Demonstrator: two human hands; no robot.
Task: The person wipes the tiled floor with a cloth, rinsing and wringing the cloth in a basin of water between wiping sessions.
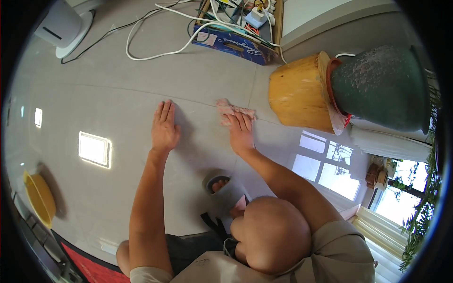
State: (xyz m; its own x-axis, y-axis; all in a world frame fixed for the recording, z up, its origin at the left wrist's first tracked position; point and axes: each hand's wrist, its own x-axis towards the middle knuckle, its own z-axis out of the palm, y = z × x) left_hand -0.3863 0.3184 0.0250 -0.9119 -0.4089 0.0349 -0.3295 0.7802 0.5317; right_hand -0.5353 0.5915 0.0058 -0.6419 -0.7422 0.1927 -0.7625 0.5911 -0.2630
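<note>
A crumpled pink cloth (227, 111) lies on the grey tiled floor (118, 70). My right hand (241, 133) bears down on it, fingers over its near edge and holding it against the tiles; the thumb is hard to make out. To the left, my left hand (163, 129) rests palm down on the bare floor, fingers stretched forward and thumb slightly out. It holds nothing. Between my forearms, a grey slipper (214, 179) with toes showing is in front of my bent knee.
A blue cardboard box (236, 46) full of cables stands ahead, with a white cable (146, 58) looping onto the floor. At the right are a yellow wooden stump (299, 92) and a dark green pot (377, 87). A yellow basin (40, 200) and white appliance (61, 28) stand left.
</note>
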